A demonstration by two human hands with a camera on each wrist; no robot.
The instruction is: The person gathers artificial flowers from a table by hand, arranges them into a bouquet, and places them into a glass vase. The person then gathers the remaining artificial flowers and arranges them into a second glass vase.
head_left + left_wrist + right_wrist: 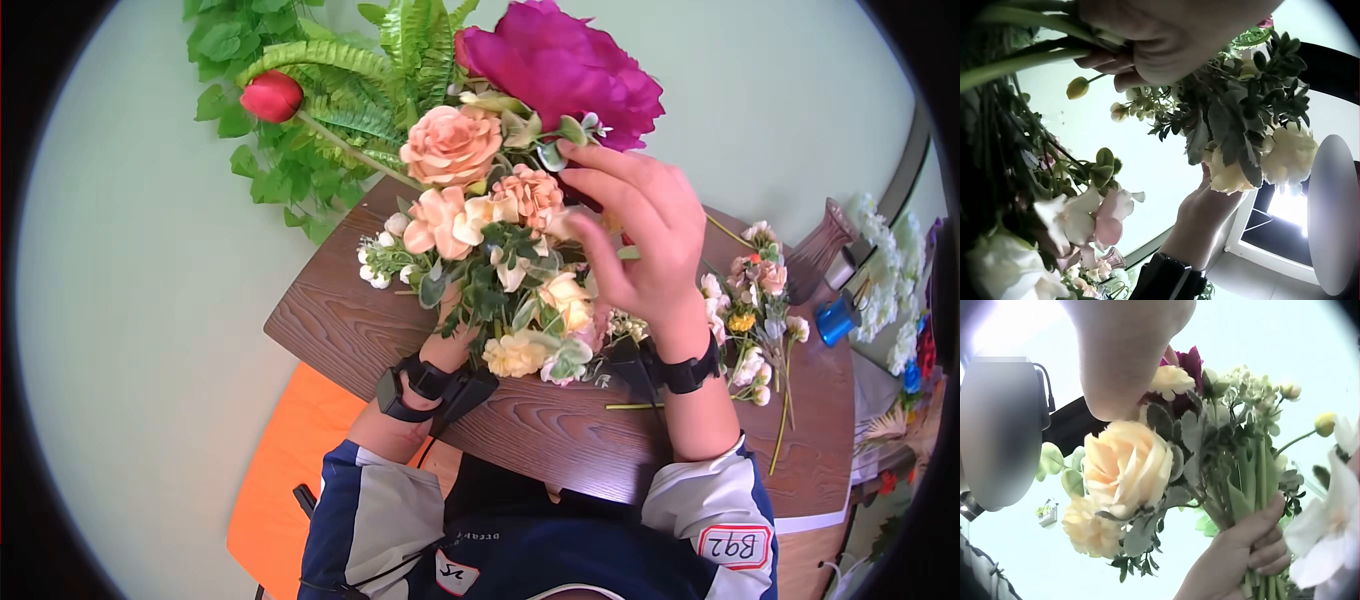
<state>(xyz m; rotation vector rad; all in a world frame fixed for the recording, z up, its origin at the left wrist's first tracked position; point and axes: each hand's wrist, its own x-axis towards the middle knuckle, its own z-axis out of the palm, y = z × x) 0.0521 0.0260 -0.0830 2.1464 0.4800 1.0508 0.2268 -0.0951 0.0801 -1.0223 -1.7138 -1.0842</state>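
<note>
My left hand (1235, 553) grips the green stems (1254, 481) of a bouquet of artificial flowers, mostly hidden under the blooms in the head view. Peach rose (452, 145), cream blooms (516, 354) and grey-green leaves (1191, 437) crowd the bouquet. A large magenta flower (570, 75) rises at its far side, and a red tulip (271, 96) sticks out far left on a long stem. My right hand (650, 225) lies along the bouquet's right side, fingers extended and spread, fingertips at a small leafy sprig (552, 153) below the magenta flower.
On the dark wooden table (340, 290), loose flower stems (750, 330) lie to the right. Beyond them are a pinkish glass vase (820, 250) and a blue container (836, 318). Green hanging foliage (225, 50) is at the wall, and an orange surface (290, 470) is at lower left.
</note>
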